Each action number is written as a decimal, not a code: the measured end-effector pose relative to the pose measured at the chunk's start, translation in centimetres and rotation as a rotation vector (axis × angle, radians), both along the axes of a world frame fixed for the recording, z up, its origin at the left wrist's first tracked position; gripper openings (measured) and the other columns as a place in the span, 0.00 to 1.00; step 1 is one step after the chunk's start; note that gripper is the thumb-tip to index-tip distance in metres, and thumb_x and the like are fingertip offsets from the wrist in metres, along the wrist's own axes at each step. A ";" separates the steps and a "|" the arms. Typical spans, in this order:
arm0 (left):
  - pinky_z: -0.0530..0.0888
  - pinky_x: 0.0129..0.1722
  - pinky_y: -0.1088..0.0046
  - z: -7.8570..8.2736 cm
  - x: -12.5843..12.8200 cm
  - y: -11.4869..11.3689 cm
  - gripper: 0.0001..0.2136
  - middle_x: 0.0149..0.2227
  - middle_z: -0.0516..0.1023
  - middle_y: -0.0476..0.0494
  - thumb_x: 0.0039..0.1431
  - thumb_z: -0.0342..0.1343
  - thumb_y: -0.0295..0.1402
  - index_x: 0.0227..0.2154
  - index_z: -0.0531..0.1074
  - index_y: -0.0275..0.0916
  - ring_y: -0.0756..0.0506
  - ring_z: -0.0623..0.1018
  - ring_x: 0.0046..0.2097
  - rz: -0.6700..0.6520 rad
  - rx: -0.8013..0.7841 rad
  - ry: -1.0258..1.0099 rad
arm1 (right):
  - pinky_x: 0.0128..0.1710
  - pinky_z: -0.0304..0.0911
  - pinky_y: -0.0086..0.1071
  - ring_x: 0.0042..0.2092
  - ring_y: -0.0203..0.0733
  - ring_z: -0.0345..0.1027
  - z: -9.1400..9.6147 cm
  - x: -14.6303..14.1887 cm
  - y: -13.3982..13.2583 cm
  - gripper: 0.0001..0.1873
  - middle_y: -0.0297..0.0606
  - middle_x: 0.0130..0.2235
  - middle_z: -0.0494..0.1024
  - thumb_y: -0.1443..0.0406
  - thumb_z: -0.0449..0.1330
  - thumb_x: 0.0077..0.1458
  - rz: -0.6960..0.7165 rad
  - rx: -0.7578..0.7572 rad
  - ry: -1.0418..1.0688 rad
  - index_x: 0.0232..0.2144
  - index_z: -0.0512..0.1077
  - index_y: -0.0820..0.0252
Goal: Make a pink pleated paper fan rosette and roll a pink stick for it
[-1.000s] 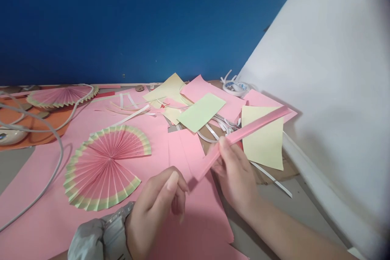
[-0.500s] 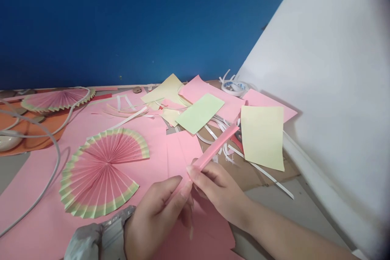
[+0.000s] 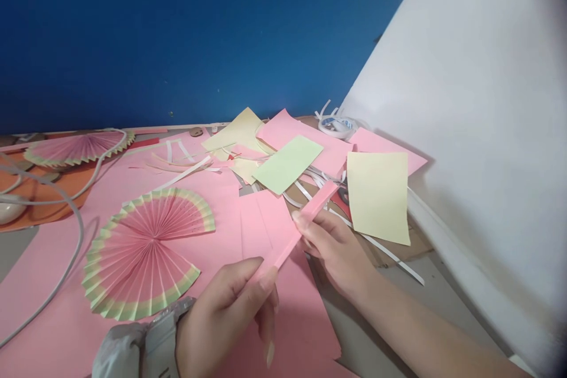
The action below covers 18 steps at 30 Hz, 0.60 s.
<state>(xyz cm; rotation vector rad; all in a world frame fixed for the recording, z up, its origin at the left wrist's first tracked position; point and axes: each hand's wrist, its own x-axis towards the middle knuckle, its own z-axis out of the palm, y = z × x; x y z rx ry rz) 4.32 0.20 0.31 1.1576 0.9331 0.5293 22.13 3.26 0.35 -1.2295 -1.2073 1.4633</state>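
Directly below the pink strip (image 3: 322, 199), paper-strewn grey tabletop (image 3: 13, 245); beyond, blue wall (image 3: 190, 35).

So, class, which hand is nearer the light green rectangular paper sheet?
Right. The right hand is on the near side of the green sheet, apart from it; the left hand is farther from it, lower and leftward in the picture.

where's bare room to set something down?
Bare: grey table between the right forearm and the cardboard; the pink sheet at near left, between the nearer paper fan and the cable. Crowded: beyond the pink strip, where the green card, yellow sheet and white strips bunch up; far left, where the cable crosses the orange sheet.
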 end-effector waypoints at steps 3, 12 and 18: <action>0.69 0.24 0.77 -0.1 -0.1 -0.2 0.19 0.13 0.69 0.53 0.62 0.43 0.44 0.20 0.64 0.39 0.52 0.71 0.17 0.004 -0.044 -0.034 | 0.22 0.42 0.28 0.22 0.31 0.41 0.2 0.6 0.6 0.20 0.25 0.19 0.49 0.60 0.55 0.57 -0.127 -0.012 0.095 0.18 0.55 0.59; 0.68 0.24 0.77 -0.1 0.3 0.1 0.20 0.13 0.68 0.53 0.62 0.43 0.45 0.20 0.64 0.39 0.52 0.71 0.17 0.002 -0.030 -0.015 | 0.21 0.46 0.26 0.21 0.31 0.41 0.6 0.9 1.2 0.18 0.25 0.20 0.49 0.62 0.58 0.52 -0.350 0.014 0.203 0.17 0.56 0.58; 0.68 0.26 0.77 0.0 0.2 -0.2 0.21 0.14 0.68 0.52 0.63 0.42 0.46 0.19 0.64 0.39 0.52 0.71 0.18 -0.028 0.008 0.009 | 0.19 0.48 0.23 0.19 0.30 0.42 1.3 1.7 2.3 0.20 0.24 0.17 0.47 0.62 0.58 0.51 -0.451 0.029 0.295 0.16 0.53 0.58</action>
